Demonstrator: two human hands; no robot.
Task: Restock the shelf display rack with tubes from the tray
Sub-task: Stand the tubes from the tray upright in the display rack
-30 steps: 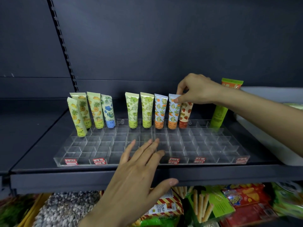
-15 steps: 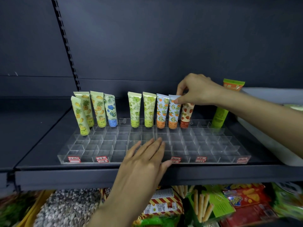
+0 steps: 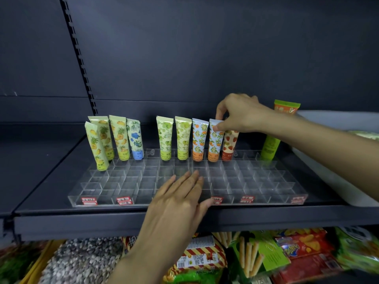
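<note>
A clear acrylic rack [image 3: 256, 181] of small compartments lies on the dark shelf. Several printed tubes stand in its back row: yellow pineapple tubes [image 3: 119, 138] at the left, a blue-flower tube [image 3: 135, 140], two green tubes [image 3: 165, 138], two orange-fruit tubes and a strawberry tube [image 3: 228, 146]. My right hand [image 3: 240, 113] pinches the top of the right orange-fruit tube [image 3: 215, 146], which stands upright in the rack. With straight fingers, my left hand [image 3: 176, 201] rests flat on the rack's front middle. A white tray [image 3: 332, 119] sits at the right; its contents are hardly visible.
A taller green tube with an orange top [image 3: 268, 148] stands at the rack's back right corner. Red price labels [image 3: 124, 200] line the rack's front. Snack packets [image 3: 303, 249] fill the shelf below. A dark back panel closes the shelf behind the tubes.
My left hand has slid forward and up onto the rack's front cells. My right hand stays at the top of the orange-fruit tube.
</note>
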